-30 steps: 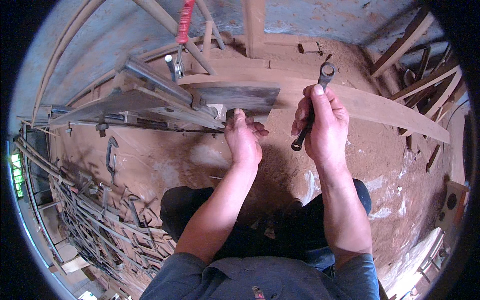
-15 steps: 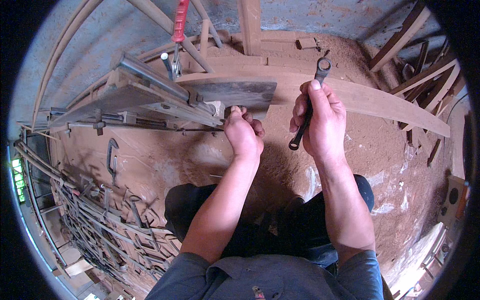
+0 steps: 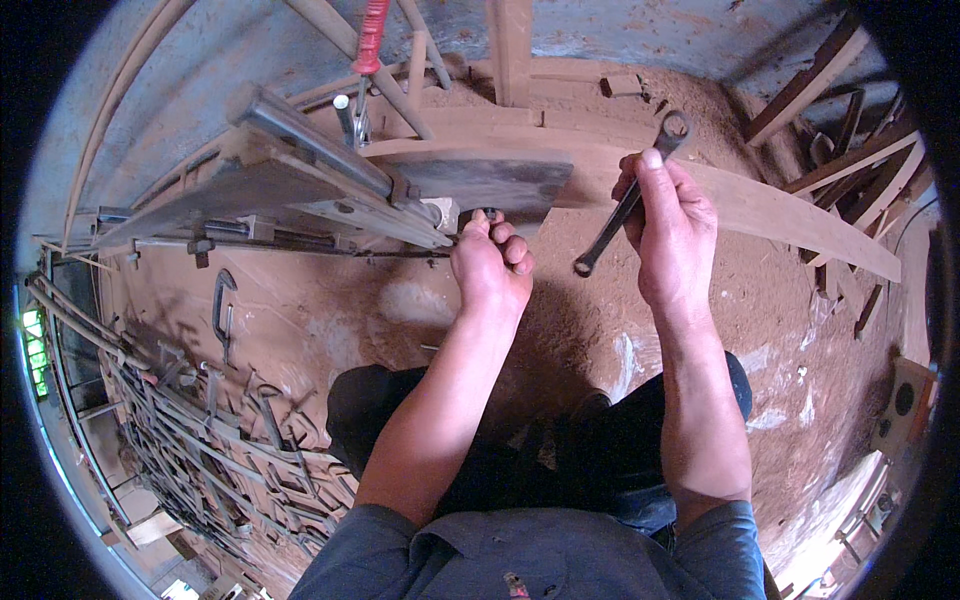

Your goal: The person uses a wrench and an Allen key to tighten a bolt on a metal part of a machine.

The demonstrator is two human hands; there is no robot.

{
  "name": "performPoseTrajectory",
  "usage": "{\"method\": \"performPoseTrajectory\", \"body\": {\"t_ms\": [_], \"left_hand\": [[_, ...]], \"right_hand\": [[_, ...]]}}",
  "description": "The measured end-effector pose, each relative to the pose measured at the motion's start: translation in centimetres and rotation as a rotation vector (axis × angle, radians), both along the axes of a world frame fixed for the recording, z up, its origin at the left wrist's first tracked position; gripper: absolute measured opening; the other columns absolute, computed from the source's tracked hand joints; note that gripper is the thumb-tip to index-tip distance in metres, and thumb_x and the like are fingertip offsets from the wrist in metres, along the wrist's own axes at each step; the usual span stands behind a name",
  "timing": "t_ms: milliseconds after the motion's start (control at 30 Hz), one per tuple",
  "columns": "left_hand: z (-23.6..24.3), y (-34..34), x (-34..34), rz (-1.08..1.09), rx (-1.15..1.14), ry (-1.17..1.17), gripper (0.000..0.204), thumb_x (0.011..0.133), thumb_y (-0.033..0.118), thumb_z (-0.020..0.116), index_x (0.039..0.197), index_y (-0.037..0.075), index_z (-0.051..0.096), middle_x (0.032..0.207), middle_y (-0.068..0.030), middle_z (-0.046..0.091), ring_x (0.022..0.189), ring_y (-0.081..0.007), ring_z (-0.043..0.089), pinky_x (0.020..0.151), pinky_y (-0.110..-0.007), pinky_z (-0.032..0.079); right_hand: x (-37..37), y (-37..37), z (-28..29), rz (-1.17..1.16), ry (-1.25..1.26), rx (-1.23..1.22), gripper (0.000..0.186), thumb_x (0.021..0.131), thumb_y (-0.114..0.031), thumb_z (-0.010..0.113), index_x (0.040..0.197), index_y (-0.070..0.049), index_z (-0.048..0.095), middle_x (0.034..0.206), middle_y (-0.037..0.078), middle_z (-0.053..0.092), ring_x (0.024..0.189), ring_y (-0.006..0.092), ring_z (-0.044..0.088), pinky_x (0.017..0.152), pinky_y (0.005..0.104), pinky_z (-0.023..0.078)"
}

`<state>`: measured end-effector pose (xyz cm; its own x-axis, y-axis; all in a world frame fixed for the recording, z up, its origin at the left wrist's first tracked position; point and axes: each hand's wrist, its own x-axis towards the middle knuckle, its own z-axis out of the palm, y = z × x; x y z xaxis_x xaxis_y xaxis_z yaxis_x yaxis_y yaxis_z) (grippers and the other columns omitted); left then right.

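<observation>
Near the centre of the frame the left hand (image 3: 484,268) has its fingers curled, thumb and fingertips closed on a small dark piece (image 3: 488,214), partly hidden by them, just beside a pale block (image 3: 440,212). Right of centre, the right hand (image 3: 677,240) is clamped on a black wrench (image 3: 611,229) with a ring at each end; the wrench slants, its upper ring toward the top of the frame and its lower ring toward the middle. A dark flat plate (image 3: 505,183) lies beyond the left hand, and a thick metal bar (image 3: 315,142) runs beside it in the upper left, near a red handle (image 3: 370,40). A curved wooden board (image 3: 790,214) stretches to the right edge. On the dusty floor (image 3: 570,300), a C-shaped clamp (image 3: 220,305) lies at left, above a heap of metal tools (image 3: 215,430) at lower left.
</observation>
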<state>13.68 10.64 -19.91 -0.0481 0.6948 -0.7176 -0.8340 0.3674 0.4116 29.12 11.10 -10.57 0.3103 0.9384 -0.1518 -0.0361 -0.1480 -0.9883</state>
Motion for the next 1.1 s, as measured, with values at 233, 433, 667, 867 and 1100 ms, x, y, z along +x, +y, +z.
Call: {"method": "performPoseTrajectory", "body": {"t_ms": [233, 433, 667, 867, 1100], "left_hand": [[0.0, -1.2, 0.6, -0.053, -0.119, 0.184, 0.033, 0.096, 0.041, 0.038, 0.097, 0.011, 0.051, 0.078, -0.0006, 0.051, 0.063, -0.0147, 0.049, 0.055, -0.030, 0.038], [-0.1, -2.8, 0.8, -0.108, 0.065, 0.099, 0.039, 0.097, 0.045, 0.038, 0.099, 0.008, 0.051, 0.089, -0.0050, 0.058, 0.078, -0.0176, 0.057, 0.066, -0.032, 0.044], [-0.3, -3.4, 1.4, 0.031, 0.216, 0.132, 0.022, 0.095, 0.029, 0.050, 0.095, 0.007, 0.054, 0.082, -0.0041, 0.060, 0.074, -0.0155, 0.060, 0.064, -0.029, 0.050], [-1.3, -2.7, 0.9, -0.030, 0.227, 0.271, 0.018, 0.095, 0.023, 0.052, 0.093, 0.006, 0.054, 0.082, -0.0046, 0.059, 0.071, -0.0138, 0.061, 0.060, -0.027, 0.052], [-2.1, -2.4, 1.3, -0.086, 0.262, 0.482, 0.020, 0.095, 0.024, 0.052, 0.095, 0.004, 0.055, 0.081, -0.0065, 0.061, 0.065, -0.0128, 0.060, 0.055, -0.026, 0.051]], "right_hand": [[0.7, -1.1, -1.0, 0.172, 0.207, 0.129, 0.023, 0.096, -0.024, 0.047, 0.099, -0.003, 0.056, 0.088, 0.012, 0.065, 0.065, 0.0156, 0.063, 0.055, 0.0259, 0.051], [-0.6, -2.2, -5.7, -0.009, 0.580, -0.066, 0.023, 0.096, -0.025, 0.047, 0.093, -0.003, 0.054, 0.085, 0.010, 0.063, 0.064, 0.0177, 0.060, 0.057, 0.0312, 0.051], [-1.2, -2.6, -9.1, -0.060, 0.875, -0.270, 0.029, 0.098, -0.029, 0.041, 0.093, -0.004, 0.054, 0.087, 0.010, 0.062, 0.071, 0.0209, 0.060, 0.067, 0.0340, 0.051], [-2.2, -2.6, -10.4, -0.134, 1.003, -0.387, 0.038, 0.100, -0.029, 0.033, 0.096, 0.001, 0.055, 0.086, 0.012, 0.061, 0.072, 0.0213, 0.061, 0.070, 0.0339, 0.055], [-2.4, -2.1, -12.2, -0.159, 1.059, -0.476, 0.040, 0.101, -0.028, 0.025, 0.100, 0.004, 0.048, 0.084, 0.015, 0.059, 0.074, 0.0246, 0.063, 0.073, 0.0351, 0.058]]}}
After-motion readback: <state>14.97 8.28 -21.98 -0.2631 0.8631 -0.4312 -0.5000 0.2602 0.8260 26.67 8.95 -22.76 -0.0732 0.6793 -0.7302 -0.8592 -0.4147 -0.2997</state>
